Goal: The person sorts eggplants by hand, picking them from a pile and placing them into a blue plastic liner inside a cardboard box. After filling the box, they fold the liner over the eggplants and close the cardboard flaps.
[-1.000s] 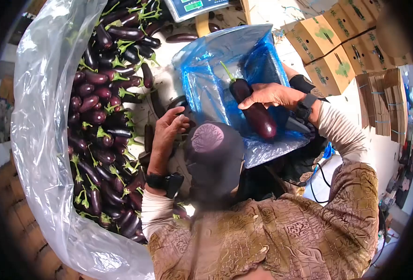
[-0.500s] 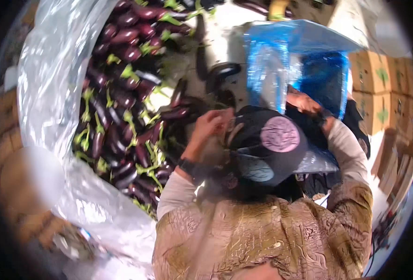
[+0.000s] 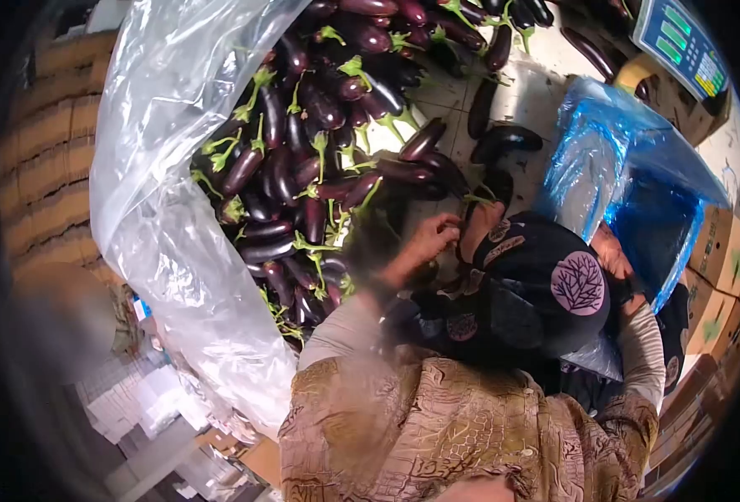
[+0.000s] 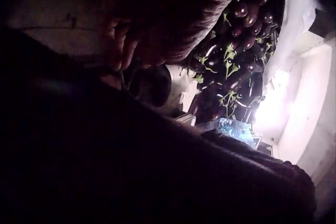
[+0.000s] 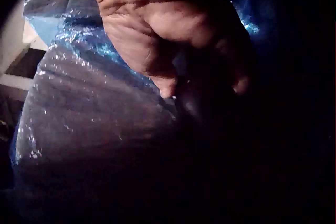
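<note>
My right hand (image 3: 612, 251) is down inside the box lined with blue plastic film (image 3: 583, 180), partly behind the cap. In the right wrist view its thumb and a finger lie around a dark, glossy eggplant (image 5: 191, 104), most of it lost in shadow. My left hand (image 3: 427, 243) is raised in front of the person's head, fingers loosely curled. Beyond its fingertips a dark eggplant (image 3: 497, 186) lies on the floor near a green stem. In the dim left wrist view a thin stem (image 4: 125, 82) shows below the fingertips.
A large heap of eggplants (image 3: 282, 171) fills the left side, edged by clear plastic sheeting (image 3: 169, 243). A digital scale (image 3: 679, 46) stands at the upper right. Cardboard cartons (image 3: 713, 251) are stacked at the right, with more cartons (image 3: 52, 159) at the far left.
The head view has turned left, shifting the box rightward. My right hand has lowered the eggplant into the box. The person's head has bent and turned; my left hand stays raised near it.
</note>
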Available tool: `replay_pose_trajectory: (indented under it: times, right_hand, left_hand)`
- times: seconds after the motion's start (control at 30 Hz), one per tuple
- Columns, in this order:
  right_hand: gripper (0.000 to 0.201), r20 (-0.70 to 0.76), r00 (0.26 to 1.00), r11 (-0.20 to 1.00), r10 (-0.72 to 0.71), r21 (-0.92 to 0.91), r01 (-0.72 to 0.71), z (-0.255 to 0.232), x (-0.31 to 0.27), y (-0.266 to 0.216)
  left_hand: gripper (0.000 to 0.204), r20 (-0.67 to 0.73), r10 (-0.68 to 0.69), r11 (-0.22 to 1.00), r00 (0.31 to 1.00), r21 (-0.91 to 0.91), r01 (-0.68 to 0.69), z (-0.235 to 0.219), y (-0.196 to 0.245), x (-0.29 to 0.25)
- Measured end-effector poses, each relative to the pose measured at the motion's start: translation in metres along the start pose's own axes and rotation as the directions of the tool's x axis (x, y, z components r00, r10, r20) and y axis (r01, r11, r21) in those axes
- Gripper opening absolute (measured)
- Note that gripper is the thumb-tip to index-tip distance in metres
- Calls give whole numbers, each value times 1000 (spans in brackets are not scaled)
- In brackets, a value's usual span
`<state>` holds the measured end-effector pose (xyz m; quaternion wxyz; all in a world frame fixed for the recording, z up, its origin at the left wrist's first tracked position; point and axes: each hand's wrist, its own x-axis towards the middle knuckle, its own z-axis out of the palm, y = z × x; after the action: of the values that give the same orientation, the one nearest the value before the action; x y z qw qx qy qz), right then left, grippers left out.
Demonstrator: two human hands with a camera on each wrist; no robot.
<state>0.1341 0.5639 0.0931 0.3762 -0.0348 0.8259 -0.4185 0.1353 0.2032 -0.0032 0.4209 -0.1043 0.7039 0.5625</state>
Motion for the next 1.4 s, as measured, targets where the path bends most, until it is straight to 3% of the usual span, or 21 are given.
replay_pose_trajectory:
  times: [0.07, 0.3, 0.53, 0.63, 0.7, 0.73, 0.77, 0.8, 0.83, 0.87, 0.9, 0.93, 0.97, 1.03, 1.1, 1.13, 1.17, 1.23, 1.27, 1.33, 1.4]
  right_hand:
    - [48, -16, 1000, 998, -21, -59, 20, -3, -5, 13]
    - [47, -120, 991, 970, -58, -240, 27, 2, 7, 1]
    - [47, -282, 957, 907, -63, -417, -63, 4, 9, 9]
    - [47, -350, 935, 872, -66, -475, -116, 10, -10, 28]
    - [47, -394, 917, 845, -64, -510, -160, 9, -20, 45]
    - [45, -389, 920, 886, -56, -445, -134, 15, -22, 65]
    - [44, -384, 922, 920, -50, -377, -107, 12, -20, 55]
    - [40, -320, 918, 966, 233, 184, -181, 4, -28, 43]
    - [39, -249, 912, 946, 325, 93, -312, -14, -43, 10]
    - [42, -253, 939, 963, 232, 194, -186, -16, -59, 17]
    - [43, -235, 934, 936, 269, 294, -195, -27, -80, -9]
    - [44, -194, 936, 895, 294, 399, -198, -32, -103, -13]
    - [47, -171, 914, 826, 368, 512, -237, -43, -125, -37]
    - [50, -148, 825, 660, 546, 682, -314, -48, -168, -54]
    - [51, -137, 760, 557, 636, 762, -329, -48, -201, -67]
    - [51, -117, 762, 562, 636, 747, -354, -43, -211, -65]
    - [51, -93, 767, 567, 635, 731, -380, -39, -220, -63]
    - [44, -77, 756, 556, 651, 726, -405, -32, -219, -64]
    - [42, -103, 751, 537, 653, 762, -362, -30, -214, -70]
    - [37, -151, 756, 527, 636, 801, -284, -31, -201, -75]
    - [37, -177, 771, 576, 612, 768, -280, -35, -191, -73]
  left_hand:
    - [35, -82, -37, 999, 996, 21, 39, -10, 31, -22]
    - [31, -358, 60, 997, 932, 59, -41, -57, 20, -40]
    - [32, -324, 66, 981, 944, -153, -121, -71, 19, -1]
    - [33, -338, 99, 951, 936, -246, -189, -64, 56, 32]
    - [38, -261, 124, 938, 957, -284, -199, -73, 67, 66]
    - [41, -333, 105, 906, 937, -357, -229, -73, 76, 83]
    - [44, -401, 78, 867, 913, -425, -261, -73, 83, 101]
    - [48, -416, 80, 840, 906, -462, -286, -80, 84, 119]
    - [47, -426, 101, 774, 899, -534, -341, -82, 87, 134]
    - [44, -350, 166, 684, 922, -633, -363, -100, 70, 161]
    - [41, -280, 234, 582, 931, -727, -365, -114, 53, 185]
    - [32, -358, 178, 540, 916, -743, -396, -108, 74, 184]
    - [26, -484, 22, 634, 875, -670, -387, -96, 104, 176]
    - [21, -420, -8, 634, 908, -704, -321, -114, 97, 201]
    - [21, -396, 2, 585, 918, -745, -322, -127, 96, 222]
    - [25, -477, -147, 553, 866, -766, -328, -112, 126, 212]
    - [31, -367, -54, 497, 929, -816, -294, -129, 121, 225]
    - [24, -520, 240, 843, 820, -307, -442, -130, 110, 226]
    - [24, -520, 239, 849, 820, -298, -436, -125, 119, 223]
    - [30, -687, -157, 733, 709, -562, -382, -104, 144, 226]
    - [30, -651, -152, 662, 743, -626, -413, -102, 150, 211]
